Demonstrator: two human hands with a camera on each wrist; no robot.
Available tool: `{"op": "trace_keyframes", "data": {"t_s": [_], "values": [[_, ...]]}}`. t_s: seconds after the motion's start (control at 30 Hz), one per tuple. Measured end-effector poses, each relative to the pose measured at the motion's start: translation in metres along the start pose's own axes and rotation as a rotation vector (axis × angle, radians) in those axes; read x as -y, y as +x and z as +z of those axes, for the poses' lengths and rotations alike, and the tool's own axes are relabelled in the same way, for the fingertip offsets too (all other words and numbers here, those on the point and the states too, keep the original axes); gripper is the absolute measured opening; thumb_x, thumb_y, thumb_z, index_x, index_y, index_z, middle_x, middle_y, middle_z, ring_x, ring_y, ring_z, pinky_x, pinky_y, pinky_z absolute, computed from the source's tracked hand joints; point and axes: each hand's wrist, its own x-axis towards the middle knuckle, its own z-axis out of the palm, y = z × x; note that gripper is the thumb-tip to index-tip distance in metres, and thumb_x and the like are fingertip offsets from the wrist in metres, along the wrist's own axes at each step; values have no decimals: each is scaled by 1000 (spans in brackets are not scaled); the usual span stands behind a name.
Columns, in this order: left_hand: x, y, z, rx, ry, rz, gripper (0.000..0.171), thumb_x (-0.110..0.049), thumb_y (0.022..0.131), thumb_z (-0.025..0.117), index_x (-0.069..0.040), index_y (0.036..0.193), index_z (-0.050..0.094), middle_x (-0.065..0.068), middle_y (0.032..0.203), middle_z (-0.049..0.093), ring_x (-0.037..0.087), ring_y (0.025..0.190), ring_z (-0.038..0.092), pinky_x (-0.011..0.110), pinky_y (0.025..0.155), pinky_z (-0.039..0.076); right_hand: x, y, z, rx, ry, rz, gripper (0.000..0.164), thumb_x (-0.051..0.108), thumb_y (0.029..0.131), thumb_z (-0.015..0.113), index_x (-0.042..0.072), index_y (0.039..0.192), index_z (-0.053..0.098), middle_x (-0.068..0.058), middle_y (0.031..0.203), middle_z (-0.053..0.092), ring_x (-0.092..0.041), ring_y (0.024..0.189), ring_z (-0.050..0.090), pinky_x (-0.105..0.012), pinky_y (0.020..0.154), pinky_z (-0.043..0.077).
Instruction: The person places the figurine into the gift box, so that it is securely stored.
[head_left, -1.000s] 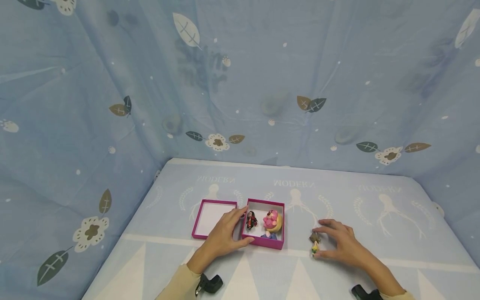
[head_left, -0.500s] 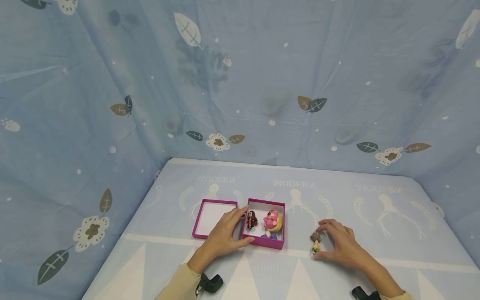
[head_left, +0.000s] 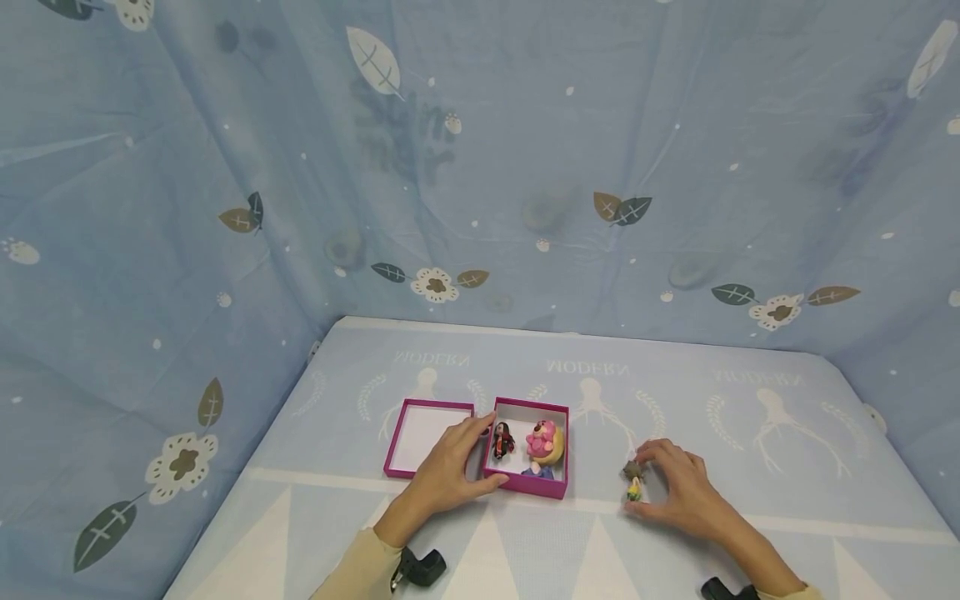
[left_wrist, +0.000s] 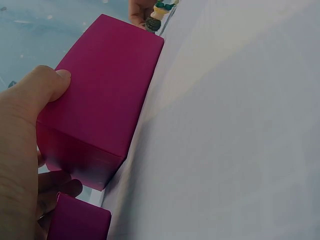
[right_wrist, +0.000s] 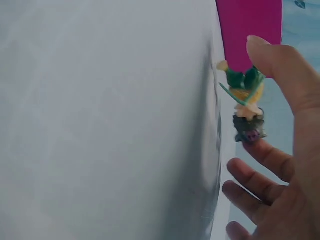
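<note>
Figurine (head_left: 633, 483) shifted, pink toy (head_left: 541, 440) (head view only)

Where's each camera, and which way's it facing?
Head: worn there, facing forward and down at the table; left hand and right hand show.
Left wrist: worn there, facing the box, part of right hand beyond; left hand shows.
Right wrist: worn there, facing the figure, box beyond; right hand shows.
Both wrist views share the box and figure.

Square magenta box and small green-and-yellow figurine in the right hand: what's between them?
Only bare tablecloth, pale blue with white print; the head view shows no object between the box and the figurine.
</note>
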Motion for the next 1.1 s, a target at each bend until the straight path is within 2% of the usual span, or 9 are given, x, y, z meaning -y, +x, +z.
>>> {"op": "trace_keyframes", "data": {"t_s": [0.2, 0.4, 0.53, 0.73, 0.93, 1.1], "values": [[0, 0, 0, -5, 4, 2, 90, -59, 80, 71, -17, 152, 37, 9, 144, 51, 27, 131, 50, 48, 107, 44, 1, 4, -5, -32, 10, -48, 61, 30, 58, 93, 14, 106, 59, 4, 108, 59, -19, 103, 53, -46, 87, 26], [0, 0, 0, 3, 3, -8, 90, -59, 80, 71, -20, 152, 35, 8, 145, 51, 27, 132, 49, 48, 108, 43, 2, 13, -14, -34, 32, -73, 63, 25, 59, 93, 12, 109, 58, 3, 110, 58, -15, 108, 49, -50, 88, 27], [0, 0, 1, -2, -9, -5, 90, -58, 80, 72, -17, 152, 37, 9, 144, 51, 27, 132, 49, 49, 107, 43, 5, 20, -18, -30, 34, -77, 64, 24, 59, 93, 12, 111, 57, 2, 111, 58, -15, 110, 48, -53, 88, 28], [2, 0, 2, -1, -1, -6, 90, -60, 80, 71, -16, 151, 37, 9, 144, 51, 26, 132, 49, 49, 107, 44, 14, 34, -22, 12, 50, -57, 67, 32, 60, 94, 13, 113, 57, 3, 112, 58, -21, 108, 52, -56, 89, 29], [2, 0, 2, -9, 1, 3, 90, -60, 80, 71, -16, 151, 37, 8, 144, 52, 26, 131, 50, 48, 106, 44, 24, 53, -26, 69, 103, -75, 68, 33, 61, 94, 16, 116, 56, 0, 118, 58, -26, 111, 54, -59, 92, 28], [1, 0, 2, -11, -3, 4, 90, -60, 80, 71, -14, 151, 38, 8, 144, 51, 27, 131, 50, 49, 106, 45, 31, 68, -29, 102, 134, -82, 69, 39, 63, 92, 19, 119, 55, 2, 120, 57, -28, 113, 54, -58, 94, 29]]}}
